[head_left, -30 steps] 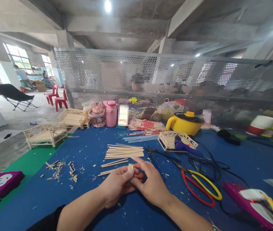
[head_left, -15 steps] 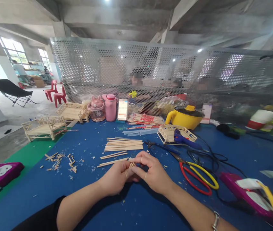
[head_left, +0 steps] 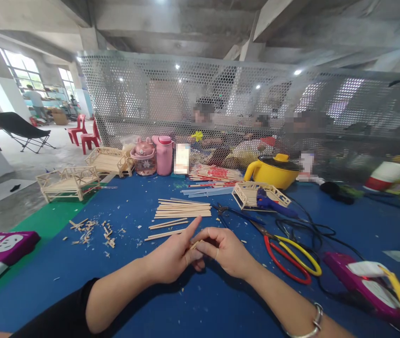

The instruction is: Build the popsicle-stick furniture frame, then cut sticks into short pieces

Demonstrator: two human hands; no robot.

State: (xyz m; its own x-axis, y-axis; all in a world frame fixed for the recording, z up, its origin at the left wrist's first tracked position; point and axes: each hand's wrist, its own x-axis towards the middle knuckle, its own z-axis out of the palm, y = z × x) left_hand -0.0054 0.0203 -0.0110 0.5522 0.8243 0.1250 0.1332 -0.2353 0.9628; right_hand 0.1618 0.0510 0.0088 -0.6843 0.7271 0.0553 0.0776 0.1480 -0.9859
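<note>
Both hands meet low on the blue table top (head_left: 122,281). My left hand (head_left: 172,256) has its index finger stretched forward while the other fingers curl round a small bundle of short wooden sticks (head_left: 195,244). My right hand (head_left: 226,251) pinches the same bundle from the right, fingers bent over it. Only the stick tips show between the fingers. Just beyond the hands lies a pile of long wooden sticks (head_left: 182,210), with two loose sticks (head_left: 167,228) nearer.
Red and yellow handled cutters (head_left: 291,256) and black cables lie to the right, with a blue glue gun (head_left: 272,203) on a small stick frame. A yellow pot (head_left: 273,171), pink bottles (head_left: 163,155) and stick benches (head_left: 68,182) stand behind. Wood scraps (head_left: 90,232) lie left. People sit behind the mesh screen.
The bundle has gone from upright and plainly showing to nearly hidden between my fingers. My left index finger has straightened forward. Both hands have sunk closer to the table.
</note>
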